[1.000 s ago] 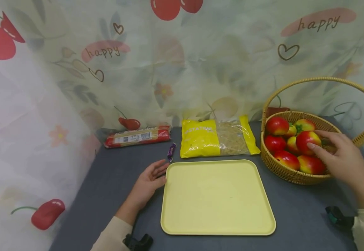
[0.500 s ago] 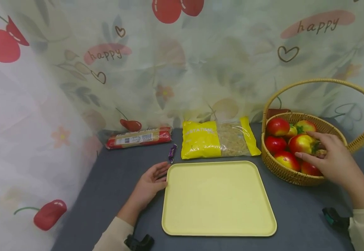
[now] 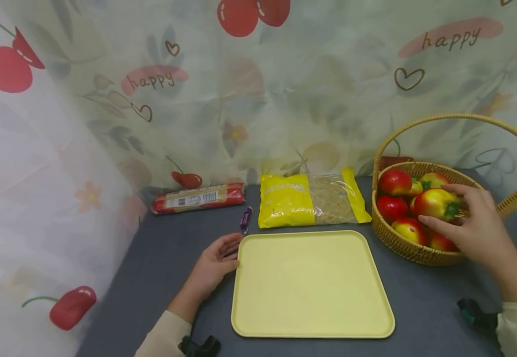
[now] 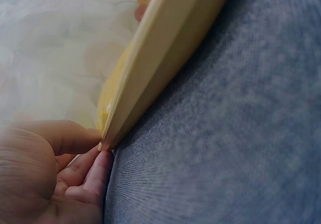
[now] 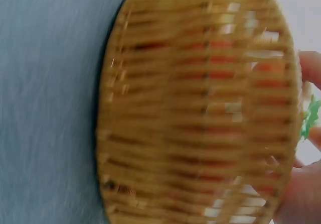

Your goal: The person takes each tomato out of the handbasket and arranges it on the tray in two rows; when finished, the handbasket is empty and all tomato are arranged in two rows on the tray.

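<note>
In the head view, my right hand [image 3: 481, 223] holds a red-and-yellow fruit with a green leafy top [image 3: 434, 203], thumb on its near side and fingers on the far side. The fruit is over the others in a wicker basket [image 3: 412, 250]. The right wrist view is mostly the basket's woven side [image 5: 190, 113], blurred, with parts of the hand and a bit of the green top at its right edge. My left hand [image 3: 213, 263] pinches the left rim of a pale yellow tray [image 3: 312, 287]; the left wrist view has its thumb and fingers at the tray's edge [image 4: 150, 68].
Several red-and-yellow fruits [image 3: 394, 182] fill the basket, whose tall handle [image 3: 454, 116] arches above. Behind the tray lie a yellow pasta bag [image 3: 285, 201], a red-ended noodle packet [image 3: 200, 197] and a small purple-wrapped sweet [image 3: 246, 219]. A printed cloth [image 3: 285, 114] hangs behind.
The fruit in my right hand has turned, its green top now towards my palm, and the hand has shifted slightly left. My left hand stays at the tray's rim. The head view has tilted slightly.
</note>
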### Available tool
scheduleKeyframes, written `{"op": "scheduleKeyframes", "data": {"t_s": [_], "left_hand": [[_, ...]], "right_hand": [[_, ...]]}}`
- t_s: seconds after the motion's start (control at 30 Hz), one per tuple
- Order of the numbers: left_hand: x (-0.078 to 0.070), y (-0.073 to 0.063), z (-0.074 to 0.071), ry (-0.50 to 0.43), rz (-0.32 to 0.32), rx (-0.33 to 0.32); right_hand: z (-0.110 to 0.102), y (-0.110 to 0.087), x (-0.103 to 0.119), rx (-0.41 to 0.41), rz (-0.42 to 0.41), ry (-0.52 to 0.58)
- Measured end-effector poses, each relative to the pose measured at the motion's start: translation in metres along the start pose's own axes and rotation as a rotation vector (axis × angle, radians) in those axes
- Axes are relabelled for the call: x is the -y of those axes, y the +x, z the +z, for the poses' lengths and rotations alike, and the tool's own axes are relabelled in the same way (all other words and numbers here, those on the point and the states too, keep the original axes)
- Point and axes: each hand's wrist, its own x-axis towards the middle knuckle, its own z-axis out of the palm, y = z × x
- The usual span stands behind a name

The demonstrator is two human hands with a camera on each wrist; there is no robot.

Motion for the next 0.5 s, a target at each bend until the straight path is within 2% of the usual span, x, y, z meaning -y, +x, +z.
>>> {"op": "scheduleKeyframes", "data": {"t_s": [0.1, 0.33, 0.5], "left_hand": [[0.0, 0.001, 0.0, 0.004, -0.004, 0.002], [0.001, 0.0, 0.0, 0.001, 0.001, -0.002], [0.0, 0.0, 0.0, 0.002, -0.006, -0.01]], "right_hand": [[0.003, -0.002, 0.011, 0.0, -0.047, 0.04], [0.016, -0.01, 0.038, 0.054, -0.119, 0.229], [0.031, -0.014, 0.055, 0.06, -0.217, 0.276]]}}
